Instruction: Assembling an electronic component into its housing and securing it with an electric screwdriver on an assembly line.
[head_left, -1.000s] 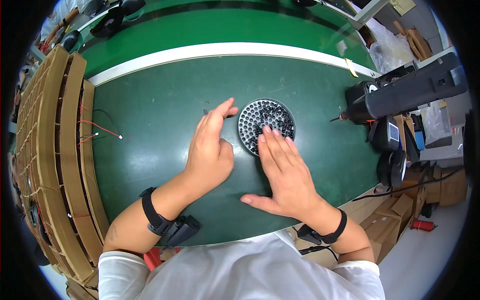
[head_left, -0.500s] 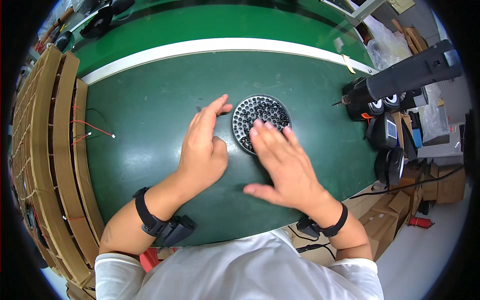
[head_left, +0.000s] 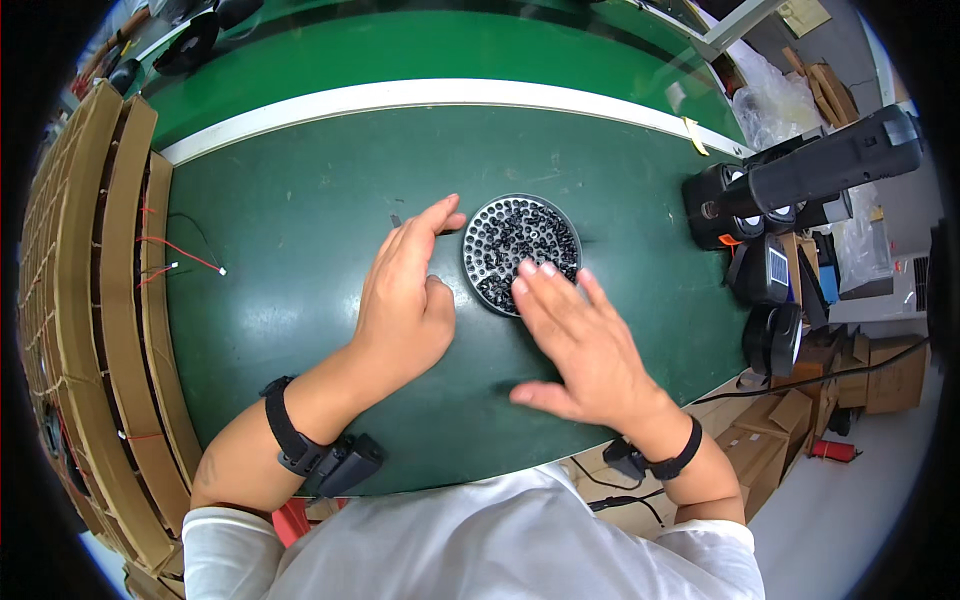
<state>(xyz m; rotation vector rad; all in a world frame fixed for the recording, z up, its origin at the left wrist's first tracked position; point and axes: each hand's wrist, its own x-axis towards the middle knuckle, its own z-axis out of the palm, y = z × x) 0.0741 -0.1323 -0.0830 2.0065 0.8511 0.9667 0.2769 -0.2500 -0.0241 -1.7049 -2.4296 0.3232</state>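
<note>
A round grey tray (head_left: 469,237) with rows of small holes lies on the green worktop. Many tiny black parts (head_left: 540,232), too small to name for sure, are scattered over it, thickest on its right and near sides. My right hand (head_left: 585,350) is open, palm down and thumb spread, its fingertips over the tray's near right edge; whether they touch the parts cannot be seen. To the left of the tray stands my left hand (head_left: 405,290), open and on edge, fingers stretched toward the rim with nothing visible in them.
Stacked cardboard trays (head_left: 125,300) line the left side, with thin red wires (head_left: 190,255) trailing onto the worktop. A black power screwdriver (head_left: 830,170) rests at the right among black round devices (head_left: 770,335). Beyond a white rail (head_left: 480,92) runs a bright green belt (head_left: 450,45).
My right hand has drawn back slightly toward me and to the right, uncovering more of the tray and its black parts. My left hand has stayed nearly in place.
</note>
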